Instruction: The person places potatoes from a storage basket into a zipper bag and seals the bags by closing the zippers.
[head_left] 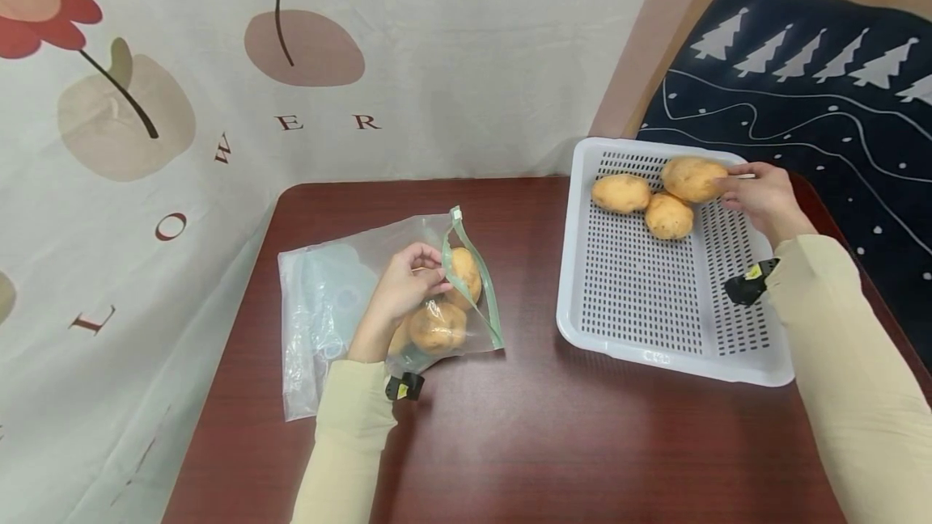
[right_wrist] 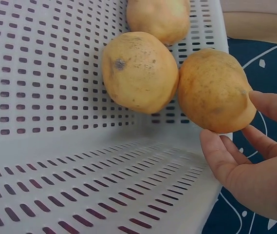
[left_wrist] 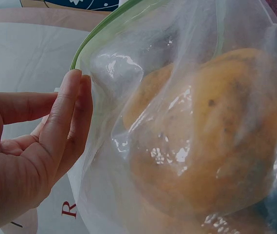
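My left hand (head_left: 409,281) pinches the green-edged mouth of a clear zip bag (head_left: 320,265), its fingertips right at the rim in the left wrist view. Several potatoes (head_left: 438,327) lie inside the bag near its mouth, seen through the plastic. On the right, my right hand (head_left: 764,196) grips the end of a large potato (right_wrist: 216,90) at the back of a white plastic basket (head_left: 641,281). Thumb and fingers sit on either side of that potato in the right wrist view. Beside it in the basket are a rounder potato (head_left: 668,217) and an oval potato (head_left: 620,193).
The bag and basket stand apart on a dark red-brown table (head_left: 531,427). A pale printed cloth (head_left: 466,63) hangs along the back and left. Dark blue fabric with white trees (head_left: 794,95) is behind the basket at the right.
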`<action>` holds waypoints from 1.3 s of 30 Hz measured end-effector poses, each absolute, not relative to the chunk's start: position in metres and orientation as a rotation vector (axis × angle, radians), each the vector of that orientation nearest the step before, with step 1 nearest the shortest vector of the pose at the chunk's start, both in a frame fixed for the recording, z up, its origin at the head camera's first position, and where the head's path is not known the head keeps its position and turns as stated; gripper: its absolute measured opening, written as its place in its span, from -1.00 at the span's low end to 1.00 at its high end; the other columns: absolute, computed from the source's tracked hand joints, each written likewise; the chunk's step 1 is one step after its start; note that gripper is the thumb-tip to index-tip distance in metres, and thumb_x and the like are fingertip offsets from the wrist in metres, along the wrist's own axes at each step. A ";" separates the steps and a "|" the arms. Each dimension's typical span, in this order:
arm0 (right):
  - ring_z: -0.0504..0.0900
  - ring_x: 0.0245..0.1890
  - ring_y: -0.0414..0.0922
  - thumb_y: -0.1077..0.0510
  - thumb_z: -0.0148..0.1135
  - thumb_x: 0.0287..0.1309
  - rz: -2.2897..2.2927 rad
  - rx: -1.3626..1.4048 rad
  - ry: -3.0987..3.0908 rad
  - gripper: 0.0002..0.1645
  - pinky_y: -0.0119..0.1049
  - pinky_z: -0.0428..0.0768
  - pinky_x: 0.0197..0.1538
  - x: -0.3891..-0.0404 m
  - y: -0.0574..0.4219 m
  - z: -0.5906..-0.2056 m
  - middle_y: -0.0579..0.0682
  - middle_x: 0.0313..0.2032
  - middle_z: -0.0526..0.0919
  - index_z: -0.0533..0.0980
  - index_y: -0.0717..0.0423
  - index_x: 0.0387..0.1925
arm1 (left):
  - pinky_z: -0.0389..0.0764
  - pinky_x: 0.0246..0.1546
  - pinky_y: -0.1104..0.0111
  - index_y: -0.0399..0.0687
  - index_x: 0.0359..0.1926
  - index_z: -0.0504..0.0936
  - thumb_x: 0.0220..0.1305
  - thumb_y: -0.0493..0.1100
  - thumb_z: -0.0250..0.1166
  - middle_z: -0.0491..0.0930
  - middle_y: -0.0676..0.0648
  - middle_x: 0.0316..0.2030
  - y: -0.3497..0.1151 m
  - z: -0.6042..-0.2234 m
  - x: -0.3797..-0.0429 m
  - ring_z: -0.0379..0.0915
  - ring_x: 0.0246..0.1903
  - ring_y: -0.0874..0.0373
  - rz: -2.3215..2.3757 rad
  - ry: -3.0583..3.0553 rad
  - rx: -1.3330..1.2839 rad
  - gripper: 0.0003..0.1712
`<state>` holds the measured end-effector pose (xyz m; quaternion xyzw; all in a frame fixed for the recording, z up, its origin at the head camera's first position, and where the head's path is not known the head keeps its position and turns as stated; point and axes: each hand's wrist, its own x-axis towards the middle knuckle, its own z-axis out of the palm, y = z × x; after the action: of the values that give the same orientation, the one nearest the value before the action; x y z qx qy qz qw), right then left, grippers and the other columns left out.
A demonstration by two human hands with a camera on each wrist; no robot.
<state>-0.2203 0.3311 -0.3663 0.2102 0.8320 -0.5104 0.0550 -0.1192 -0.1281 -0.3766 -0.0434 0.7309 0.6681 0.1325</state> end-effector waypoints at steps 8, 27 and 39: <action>0.51 -0.36 -0.31 -0.05 0.36 -0.05 -1.667 0.697 2.502 -0.50 -0.55 0.65 -0.46 -0.248 0.365 -0.413 -0.06 -0.12 0.32 0.33 -0.07 -0.10 | 0.69 -0.26 0.37 -0.48 -0.19 0.33 0.16 -0.54 0.04 0.37 -0.21 -0.34 -0.129 -0.377 -0.120 0.48 -0.47 0.20 1.940 2.116 -0.128 -0.83; 0.55 -0.48 -0.32 0.07 0.32 0.02 -1.669 0.624 2.534 -0.49 -0.54 0.66 -0.37 -0.228 0.341 -0.387 -0.13 -0.28 0.43 0.34 -0.01 0.01 | 0.69 -0.27 0.40 -0.47 -0.18 0.33 0.17 -0.54 0.05 0.37 -0.21 -0.34 -0.129 -0.376 -0.120 0.48 -0.47 0.21 1.939 2.108 -0.134 -0.83; 0.54 -0.51 -0.39 0.11 0.25 0.09 -1.649 0.554 2.566 -0.64 -0.54 0.66 -0.35 -0.213 0.328 -0.365 -0.24 -0.41 0.44 0.35 -0.02 -0.08 | 0.68 -0.26 0.41 -0.47 -0.17 0.33 0.17 -0.54 0.04 0.37 -0.22 -0.33 -0.129 -0.376 -0.119 0.48 -0.46 0.20 1.940 2.103 -0.129 -0.82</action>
<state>-0.2134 0.3285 -0.3647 0.1785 0.8276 -0.5318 0.0208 -0.1193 -0.1294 -0.3762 -0.0445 0.7271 0.6709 0.1384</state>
